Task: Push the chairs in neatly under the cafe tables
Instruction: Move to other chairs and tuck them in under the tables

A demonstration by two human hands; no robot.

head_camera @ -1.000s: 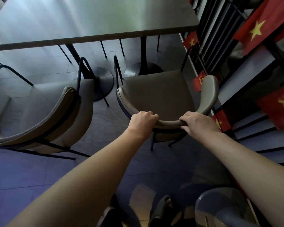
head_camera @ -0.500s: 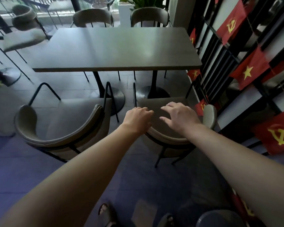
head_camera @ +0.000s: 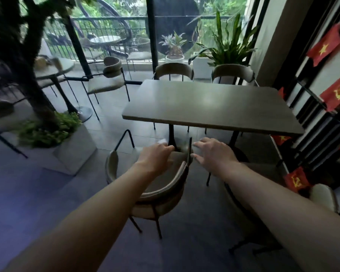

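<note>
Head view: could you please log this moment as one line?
left hand: open, over chair | right hand: open, empty | table: ahead

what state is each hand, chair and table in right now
left hand: open, fingers curled, above the near left chair
right hand: open, fingers spread, holding nothing
near left chair: pulled out, angled, not under the table
rectangular table: top bare
two far chairs: backs close to the far table edge
</note>
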